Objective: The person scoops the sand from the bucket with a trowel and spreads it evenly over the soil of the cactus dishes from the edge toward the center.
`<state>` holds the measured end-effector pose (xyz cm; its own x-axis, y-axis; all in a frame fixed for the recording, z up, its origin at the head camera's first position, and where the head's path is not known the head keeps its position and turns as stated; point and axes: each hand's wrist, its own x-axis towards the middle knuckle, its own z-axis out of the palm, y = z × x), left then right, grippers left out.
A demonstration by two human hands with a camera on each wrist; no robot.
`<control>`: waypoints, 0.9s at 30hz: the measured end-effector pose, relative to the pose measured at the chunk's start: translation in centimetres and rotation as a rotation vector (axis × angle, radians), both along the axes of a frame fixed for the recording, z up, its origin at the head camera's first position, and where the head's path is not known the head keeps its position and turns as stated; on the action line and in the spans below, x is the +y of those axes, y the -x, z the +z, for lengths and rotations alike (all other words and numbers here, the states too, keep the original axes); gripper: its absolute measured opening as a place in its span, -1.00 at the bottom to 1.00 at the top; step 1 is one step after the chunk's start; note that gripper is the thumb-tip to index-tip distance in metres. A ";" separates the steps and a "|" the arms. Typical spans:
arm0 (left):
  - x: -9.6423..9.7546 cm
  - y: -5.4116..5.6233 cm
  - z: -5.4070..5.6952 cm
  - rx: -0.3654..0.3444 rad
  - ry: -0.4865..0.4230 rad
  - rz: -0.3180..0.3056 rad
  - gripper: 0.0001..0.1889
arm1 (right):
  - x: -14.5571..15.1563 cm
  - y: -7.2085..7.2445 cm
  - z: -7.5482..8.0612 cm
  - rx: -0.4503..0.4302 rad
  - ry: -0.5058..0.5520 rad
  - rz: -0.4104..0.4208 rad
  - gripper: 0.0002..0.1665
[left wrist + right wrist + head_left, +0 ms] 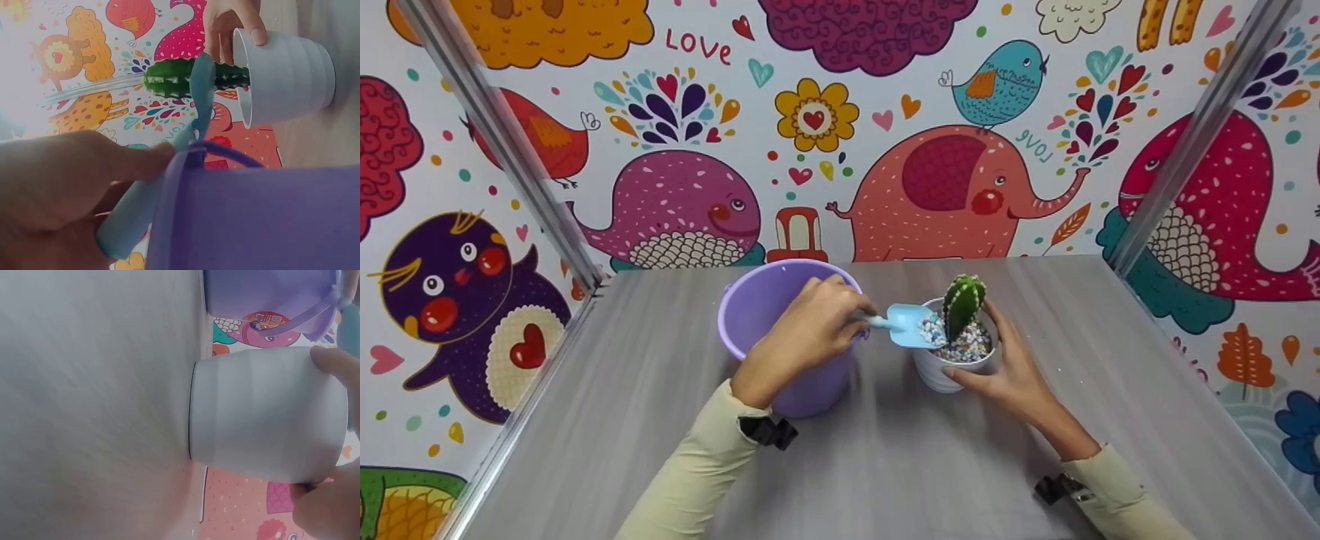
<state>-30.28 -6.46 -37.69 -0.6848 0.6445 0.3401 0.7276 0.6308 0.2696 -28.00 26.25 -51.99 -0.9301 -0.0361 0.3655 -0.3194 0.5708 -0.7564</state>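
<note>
My left hand grips the handle of a light blue toy shovel, above the rim of a purple bucket. Small multicoloured pebbles lie at the shovel's tip, which reaches over the edge of a white ribbed pot. Inside the pot a green cactus stands upright among more such pebbles. With thumb and fingers around its right side, my right hand holds the pot. In the right wrist view the pot sits with its base at the table. The left wrist view shows the shovel's blade edge-on before the cactus.
The purple bucket stands left of the pot, its handle hanging at the side. A grey wood-look table carries everything. Walls printed with cartoon animals enclose the back and sides, joined by metal corner posts.
</note>
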 end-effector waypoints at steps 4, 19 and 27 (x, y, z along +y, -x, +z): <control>1.1 0.1 0.0 0.018 0.056 0.021 -0.84 | 0.0 -0.1 0.1 -0.012 -0.004 -0.021 0.51; 3.3 0.2 -0.1 0.088 0.195 0.086 -0.81 | -0.4 -0.2 0.1 -0.011 -0.013 -0.052 0.51; 2.5 0.1 -0.2 0.089 0.128 0.053 -0.84 | -0.3 -0.1 -0.1 0.007 -0.028 -0.073 0.52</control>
